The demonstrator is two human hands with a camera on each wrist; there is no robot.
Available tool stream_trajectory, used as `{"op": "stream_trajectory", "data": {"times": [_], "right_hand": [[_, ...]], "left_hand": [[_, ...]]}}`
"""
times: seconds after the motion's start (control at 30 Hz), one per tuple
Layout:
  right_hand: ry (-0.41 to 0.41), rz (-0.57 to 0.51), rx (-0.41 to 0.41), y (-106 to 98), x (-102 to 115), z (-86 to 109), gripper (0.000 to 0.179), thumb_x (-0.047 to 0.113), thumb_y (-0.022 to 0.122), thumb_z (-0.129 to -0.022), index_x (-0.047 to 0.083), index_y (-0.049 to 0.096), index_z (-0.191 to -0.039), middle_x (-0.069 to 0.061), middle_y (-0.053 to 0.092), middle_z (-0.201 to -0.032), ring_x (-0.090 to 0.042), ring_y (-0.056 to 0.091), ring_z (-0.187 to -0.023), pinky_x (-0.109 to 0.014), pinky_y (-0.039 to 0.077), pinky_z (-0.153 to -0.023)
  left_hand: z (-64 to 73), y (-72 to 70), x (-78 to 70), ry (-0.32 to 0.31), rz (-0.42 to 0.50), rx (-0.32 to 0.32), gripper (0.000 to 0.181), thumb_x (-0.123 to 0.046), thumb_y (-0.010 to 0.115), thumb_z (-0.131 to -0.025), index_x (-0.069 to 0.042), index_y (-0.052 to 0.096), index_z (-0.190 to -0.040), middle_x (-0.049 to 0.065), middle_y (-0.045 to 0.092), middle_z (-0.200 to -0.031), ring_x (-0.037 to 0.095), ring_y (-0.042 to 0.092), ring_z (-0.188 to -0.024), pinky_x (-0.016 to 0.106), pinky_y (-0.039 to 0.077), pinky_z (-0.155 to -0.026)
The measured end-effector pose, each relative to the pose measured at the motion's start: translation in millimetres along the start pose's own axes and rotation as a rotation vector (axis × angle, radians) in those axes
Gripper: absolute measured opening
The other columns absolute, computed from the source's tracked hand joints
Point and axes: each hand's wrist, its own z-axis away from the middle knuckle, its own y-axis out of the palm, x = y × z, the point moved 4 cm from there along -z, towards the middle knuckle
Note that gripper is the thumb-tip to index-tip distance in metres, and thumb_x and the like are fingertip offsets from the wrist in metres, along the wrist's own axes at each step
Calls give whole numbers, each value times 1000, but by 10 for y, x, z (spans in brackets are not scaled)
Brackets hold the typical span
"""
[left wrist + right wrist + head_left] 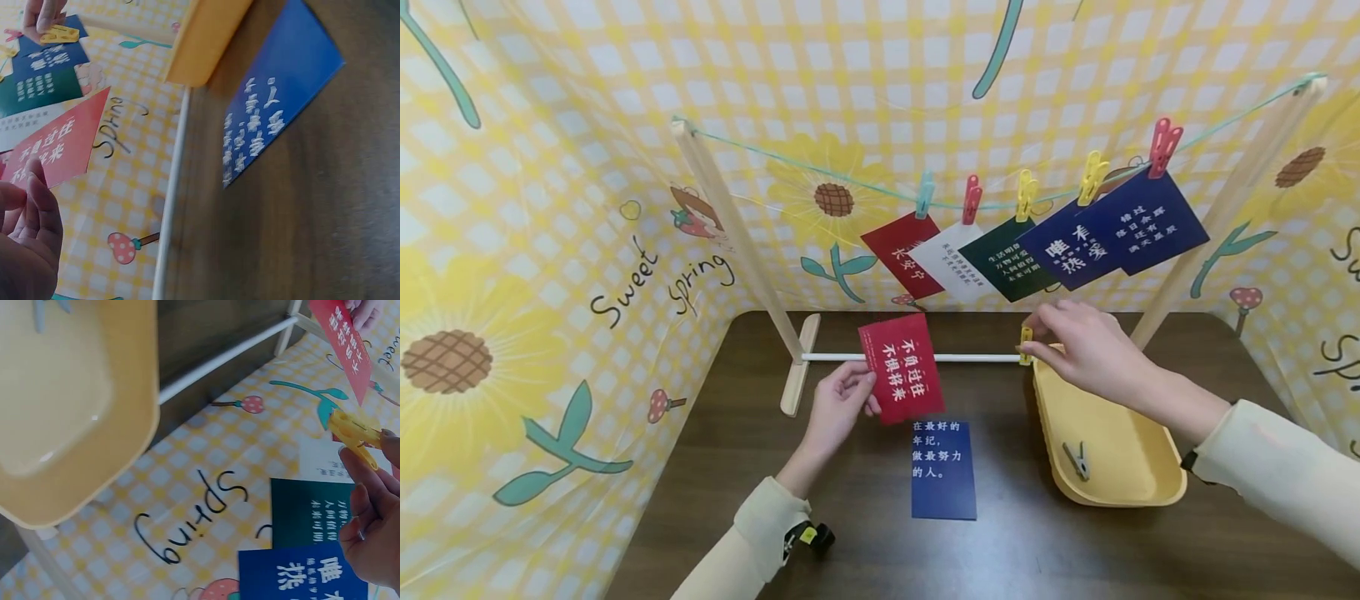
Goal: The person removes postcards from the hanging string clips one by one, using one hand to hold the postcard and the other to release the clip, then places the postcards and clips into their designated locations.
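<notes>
- The yellow plastic tray (1138, 454) sat on the dark wood-grain table (1007, 558), about 4 o'clock from the middle of the head view.
- Inside it lay one grey clothespin (1077, 461), off toward the tray's 7-to-8 o'clock side.
- Left hand (841, 398) had hold of a red card with white Chinese lettering (901, 368), thumb and fingers closed on its edge, so the card stuck out at the hand's 2 o'clock.
- Right hand (1082, 340), up around the tray's 11 o'clock, had a yellow clothespin (1026, 346) pinched between thumb and fingertips. That clothespin was at the red card's 3 o'clock, well apart from it.
- A blue card (943, 496) lay flat on the table at the red card's 5 o'clock.
- Higher up, also at the tray's 11 o'clock, five clipped cards (1003, 262) hung from a green string (1221, 125): red, white, green and two blue, overlapping a bit.
</notes>
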Motion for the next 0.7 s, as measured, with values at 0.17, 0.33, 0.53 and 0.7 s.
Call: {"op": "stream_trajectory", "data": {"times": [0.17,0.33,0.53,0.7], "right_hand": [[41,13,43,103,-71,123,19,21,83,-89,11,71,-99,-1,75,-88,-23,68,-78,-45,48,-67],[102,-22,115,222,-153,254,20,22,81,-92,8,71,-102,0,72,-86,-20,64,-77,-37,49,-66],[159,-13,179,343,-275,418,19,22,79,-93,7,70,-99,2,70,-83,-18,64,-74,-35,52,-59],[165,-30,212,421,-399,539,17,19,79,-92,6,68,-96,0,72,-80,-20,69,-74,-37,55,-63]], "left_hand": [[70,75,114,-54,-42,74,16,2,61,-102,10,61,-115,23,70,-84,13,64,-56,23,54,-53],[149,172,237,-118,-115,166,13,0,62,-102,7,62,-112,21,72,-86,13,64,-56,25,56,-55],[245,281,396,-200,-172,276,13,-3,62,-102,8,61,-109,17,71,-76,12,63,-55,28,57,-55],[346,328,524,-289,-204,353,15,-6,62,-104,8,62,-108,15,71,-72,11,63,-55,34,59,-56]]}}
